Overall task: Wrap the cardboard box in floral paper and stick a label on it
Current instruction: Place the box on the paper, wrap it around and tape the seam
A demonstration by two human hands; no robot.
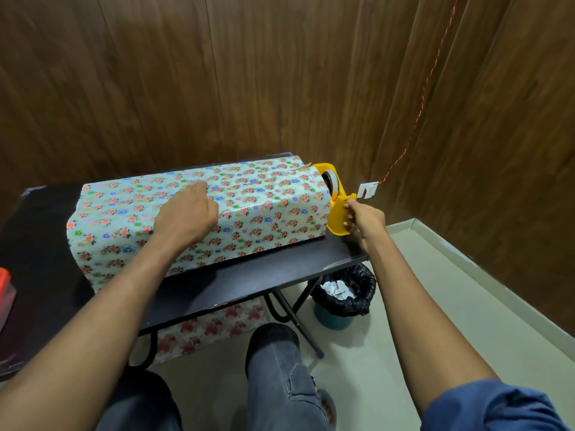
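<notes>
A long cardboard box [199, 219], wrapped in floral paper, lay across the black table [255, 275], its long axis running lower left to upper right. The left hand [186, 213] pressed flat, fingers together, on top. The right hand [364, 220], nearer, gripped the yellow tape dispenser [337, 209] just beside the box's right end.

This looks like a corner of an office or plain back room set up for packing. Dark wood-grain wall panels [217, 88] close it in on two sides, meeting a pale smooth floor [404, 321] with a light skirting strip. A small black folding desk [249, 281] on metal legs stands in the corner. Beside it sits a teal waste bin [342, 295] lined with a black bag and holding crumpled paper. A twisted red wire [426, 88] runs down the wall to a white wall socket [368, 190].
</notes>
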